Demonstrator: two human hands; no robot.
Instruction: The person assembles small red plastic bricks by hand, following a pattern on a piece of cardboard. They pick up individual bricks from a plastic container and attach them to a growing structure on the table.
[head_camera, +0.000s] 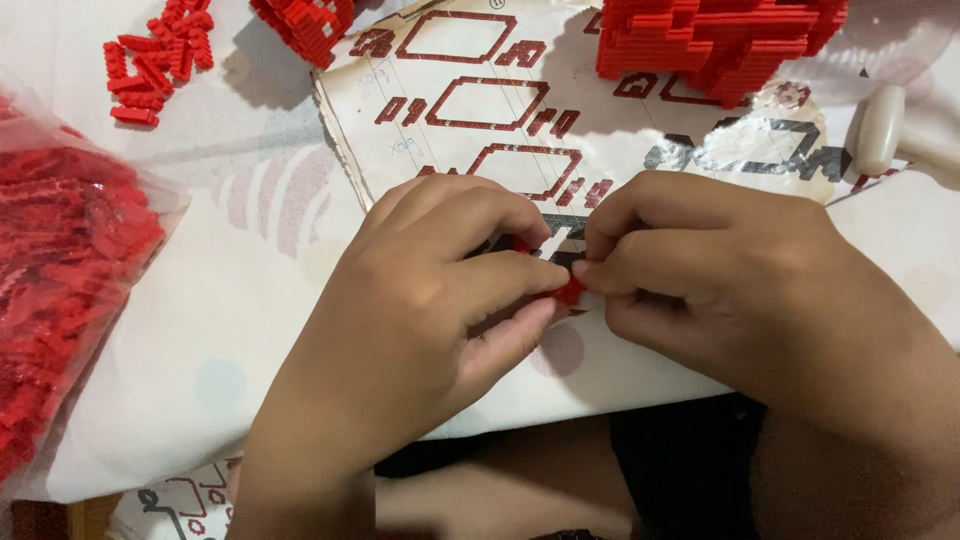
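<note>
Red small brick piece (570, 291) sits pinched between both hands, directly over the lower edge of the printed pattern sheet (520, 110). Piece is mostly covered by fingers; exact shape cannot be told.

Left hand (430, 290): fingers curled in, thumb and forefinger closed on the piece from the left. A second bit of red shows at the knuckles, approx. above the piece; whether it is separate cannot be told.

Right hand (700, 270): fingers curled, fingertips closed on the same piece from the right. Both hands touch at the tips.

Ref. landmark = pattern sheet (pale paper w/ dark red and black outline figures):
- Large red brick block (720, 40): stands on the sheet's upper right part.
- Smaller red brick block (305, 25): at the sheet's upper left corner, partly cut off by frame edge.
- Loose red bricks (155, 60): well left of the sheet, on white cloth (230, 330).
- Clear bag of red bricks (60, 270): far left of the sheet, below the loose bricks.
- Pale mallet (885, 135): just right of the sheet, head toward the sheet.

Cloth lies under the sheet and all items.
</note>
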